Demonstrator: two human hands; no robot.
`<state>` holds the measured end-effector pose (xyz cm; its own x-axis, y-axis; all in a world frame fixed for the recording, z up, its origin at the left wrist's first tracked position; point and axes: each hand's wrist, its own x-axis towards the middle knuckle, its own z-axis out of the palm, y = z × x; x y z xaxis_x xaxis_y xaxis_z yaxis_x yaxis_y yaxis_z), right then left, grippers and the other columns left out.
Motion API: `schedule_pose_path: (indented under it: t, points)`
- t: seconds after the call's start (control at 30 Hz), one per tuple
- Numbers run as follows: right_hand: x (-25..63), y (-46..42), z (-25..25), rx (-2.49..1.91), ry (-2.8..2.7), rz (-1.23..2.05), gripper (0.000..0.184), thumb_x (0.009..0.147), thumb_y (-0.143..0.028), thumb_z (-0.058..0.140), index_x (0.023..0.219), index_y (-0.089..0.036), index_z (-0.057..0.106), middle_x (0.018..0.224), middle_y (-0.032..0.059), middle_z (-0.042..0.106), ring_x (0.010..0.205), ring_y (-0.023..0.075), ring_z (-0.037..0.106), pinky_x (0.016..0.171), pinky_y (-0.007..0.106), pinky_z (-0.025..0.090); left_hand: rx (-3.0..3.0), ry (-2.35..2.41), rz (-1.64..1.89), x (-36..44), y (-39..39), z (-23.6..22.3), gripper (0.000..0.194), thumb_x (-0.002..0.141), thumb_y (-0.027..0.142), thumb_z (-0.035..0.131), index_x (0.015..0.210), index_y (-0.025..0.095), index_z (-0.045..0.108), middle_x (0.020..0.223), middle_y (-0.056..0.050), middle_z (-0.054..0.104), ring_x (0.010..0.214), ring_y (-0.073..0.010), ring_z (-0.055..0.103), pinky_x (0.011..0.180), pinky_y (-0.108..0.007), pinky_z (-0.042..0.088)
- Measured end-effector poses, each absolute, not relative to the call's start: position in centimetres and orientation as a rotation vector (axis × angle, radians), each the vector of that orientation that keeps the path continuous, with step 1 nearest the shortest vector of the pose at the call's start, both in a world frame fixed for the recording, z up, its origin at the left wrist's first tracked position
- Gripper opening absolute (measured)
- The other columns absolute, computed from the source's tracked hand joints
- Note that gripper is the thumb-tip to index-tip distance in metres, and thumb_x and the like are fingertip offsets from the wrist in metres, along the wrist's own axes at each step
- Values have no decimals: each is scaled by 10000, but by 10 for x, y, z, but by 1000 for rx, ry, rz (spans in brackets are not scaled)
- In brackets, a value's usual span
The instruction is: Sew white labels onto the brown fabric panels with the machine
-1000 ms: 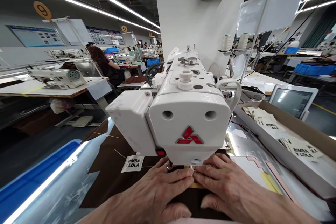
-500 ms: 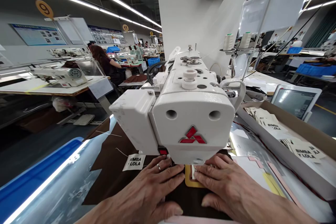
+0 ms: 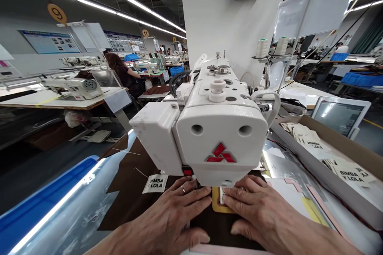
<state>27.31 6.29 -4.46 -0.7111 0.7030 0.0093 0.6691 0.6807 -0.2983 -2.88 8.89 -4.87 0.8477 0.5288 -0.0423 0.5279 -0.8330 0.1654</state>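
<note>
Two bare hands are lying palm down, their fingers stretched out and resting flat rather than gripping; the fingers of the left hand (image 3: 172, 217) are lying close together with the thumb standing apart, and they are pressing on the brown fabric (image 3: 128, 195) just left of a yellow plate (image 3: 220, 208); a ring (image 3: 182, 188) is circling one of them; the right hand (image 3: 266, 209) is reaching in from the other side, its fingertips touching the plate area beside a small white strip (image 3: 222, 196) and its thumb spreading away over the fabric; the yellow plate is lying on the fabric between the hands, its far part disappearing beneath the head of the white sewing machine (image 3: 221, 127), which is bearing a red emblem (image 3: 220, 153); left of the left hand, a white label (image 3: 155, 183) reading BIMBA Y LOLA is lying on the fabric, with a loose thread (image 3: 141, 172) trailing near its corner; farther left, a blue bin (image 3: 54, 191) is standing beside the shiny work surface (image 3: 74, 217); on the right, a long open box (image 3: 344, 140) is holding piles of similar labels (image 3: 354, 173), and a tablet-like screen (image 3: 341, 115) is leaning behind it; two cones of pale thread (image 3: 281, 46) are standing beyond the machine; in the left background, a dark-clothed person (image 3: 121, 71) is sitting among other sewing machines (image 3: 79, 87)
</note>
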Motion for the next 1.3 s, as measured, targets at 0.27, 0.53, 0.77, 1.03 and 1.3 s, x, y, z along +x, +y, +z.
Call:
schedule_pose_path:
  t: [0.27, 0.53, 0.77, 1.03, 1.3]
  points:
    - [274, 62, -47, -1099, -2758, 333, 515, 1101, -569, 512, 1478, -231, 603, 1452, 13, 672, 1209, 288, 625, 1076, 471, 467, 2797, 840, 59, -26, 89, -48, 716, 969, 421, 788, 1600, 296, 472, 1608, -16, 474, 1456, -391, 494, 1234, -580, 411]
    - [274, 62, -50, -1070, -2765, 193, 530, 1101, -606, 480, 1456, -242, 629, 1468, 2, 667, 1195, 273, 661, 1039, 437, 490, 2774, 852, -17, -27, 89, -46, 732, 988, 418, 759, 1627, 311, 419, 1646, 3, 409, 1478, -404, 458, 1226, -634, 396]
    - [274, 62, -51, -1065, -2780, 186, 524, 1100, -590, 499, 1457, -231, 634, 1457, 13, 675, 1184, 271, 668, 1034, 437, 504, 2771, 855, -15, -26, 88, -46, 732, 980, 403, 769, 1620, 310, 427, 1635, 4, 425, 1480, -391, 460, 1229, -636, 388]
    - [273, 63, -48, -1086, -2790, 226, 522, 1096, -582, 511, 1470, -237, 629, 1467, 11, 668, 1194, 279, 660, 1061, 444, 499, 2748, 851, -24, -26, 88, -47, 740, 989, 409, 759, 1632, 334, 400, 1654, 16, 399, 1503, -381, 429, 1250, -629, 361]
    - [275, 62, -53, -1110, -2745, 357, 493, 1101, -567, 514, 1498, -285, 590, 1486, -12, 651, 1255, 292, 621, 1120, 508, 430, 2700, 866, -42, -23, 87, -39, 699, 983, 395, 769, 1603, 320, 457, 1652, -2, 400, 1507, -378, 421, 1270, -611, 331]
